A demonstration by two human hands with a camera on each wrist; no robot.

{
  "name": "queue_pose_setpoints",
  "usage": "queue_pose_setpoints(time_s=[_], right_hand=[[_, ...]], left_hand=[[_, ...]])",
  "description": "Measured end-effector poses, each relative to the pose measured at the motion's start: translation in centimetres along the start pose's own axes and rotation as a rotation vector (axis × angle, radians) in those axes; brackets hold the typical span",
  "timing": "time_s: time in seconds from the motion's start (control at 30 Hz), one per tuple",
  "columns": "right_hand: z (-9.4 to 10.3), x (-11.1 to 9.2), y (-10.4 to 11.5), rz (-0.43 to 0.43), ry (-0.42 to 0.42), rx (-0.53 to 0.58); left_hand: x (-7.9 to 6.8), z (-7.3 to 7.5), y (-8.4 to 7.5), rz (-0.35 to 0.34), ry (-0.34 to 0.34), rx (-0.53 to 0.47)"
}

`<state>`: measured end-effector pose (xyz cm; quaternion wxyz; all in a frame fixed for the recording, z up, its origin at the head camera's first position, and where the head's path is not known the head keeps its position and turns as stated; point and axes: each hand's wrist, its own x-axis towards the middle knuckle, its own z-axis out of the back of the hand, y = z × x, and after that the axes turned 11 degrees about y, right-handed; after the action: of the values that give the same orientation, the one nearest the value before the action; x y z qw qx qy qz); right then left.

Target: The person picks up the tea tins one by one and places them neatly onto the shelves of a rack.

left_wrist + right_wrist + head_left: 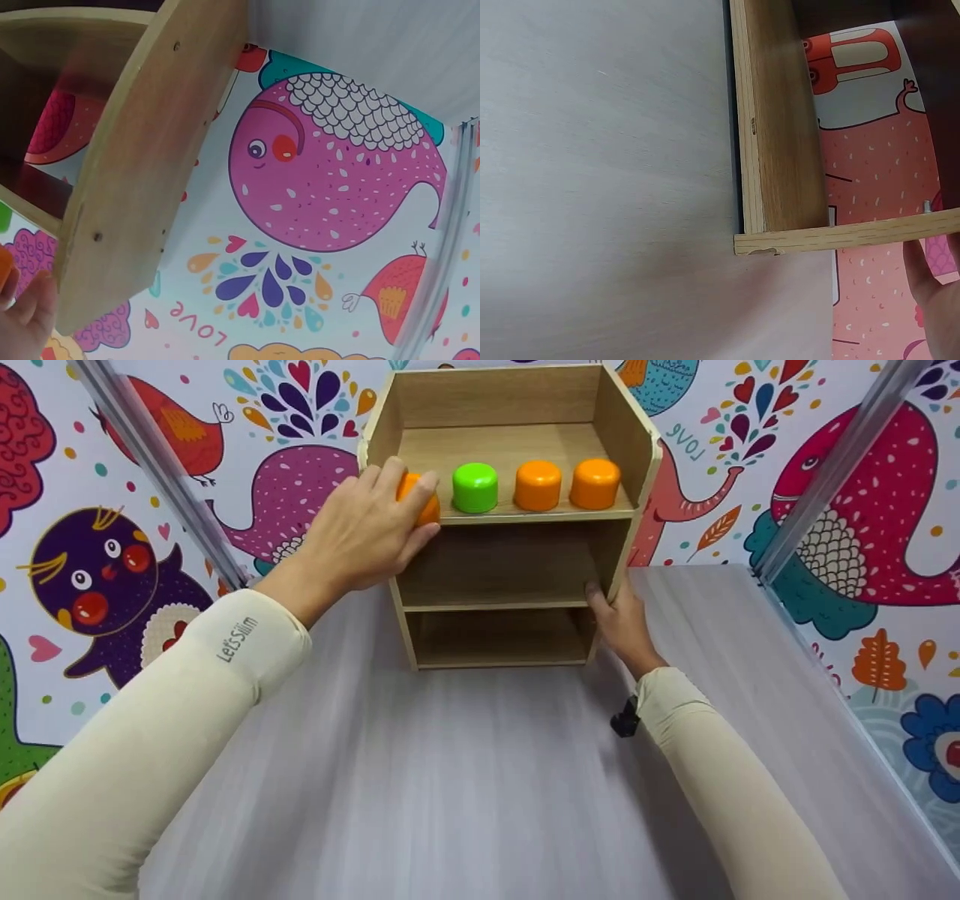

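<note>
A small wooden shelf unit (517,516) stands with its open front toward me. My left hand (371,521) reaches over the left end of its top tier and grips an orange cup (429,510), upside down and partly covered by the fingers. Beside that, a green cup (475,487) and two more orange cups, one in the middle (538,485) and one at the right (595,483), sit upside down in a row along the front edge. Lower down, my right hand (624,622) holds the right side panel (870,231), thumb at its front edge.
The unit stands on a pale grey wood-grain surface (480,780). Printed cartoon walls (300,502) rise behind and at both sides, with metal corner strips (161,472) at left and right. Two lower compartments (502,637) lie beneath the top tier.
</note>
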<state>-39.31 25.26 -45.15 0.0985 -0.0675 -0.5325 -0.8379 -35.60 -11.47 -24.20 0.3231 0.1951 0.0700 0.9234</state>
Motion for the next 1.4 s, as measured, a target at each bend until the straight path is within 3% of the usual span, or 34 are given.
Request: queue_pose_setpoints(time_s=[0.4, 0.63, 1.03, 1.4], right_hand=[[-0.1, -0.1, -0.1, -0.001, 0.006, 0.04], [0.0, 0.0, -0.5, 0.016, -0.002, 0.036], [-0.2, 0.0, -0.5, 0.043, -0.022, -0.005], [-0.1, 0.1, -0.4, 0.038, -0.017, 0.008]], left_hand=[[1.5, -0.1, 0.4, 0.059, 0.001, -0.064], [2.2, -0.2, 0.4, 0.082, 0.07, -0.069], [3.2, 0.3, 1.3, 0.116, 0.135, -0.023], [3.8, -0.2, 1.7, 0.117, 0.154, 0.041]])
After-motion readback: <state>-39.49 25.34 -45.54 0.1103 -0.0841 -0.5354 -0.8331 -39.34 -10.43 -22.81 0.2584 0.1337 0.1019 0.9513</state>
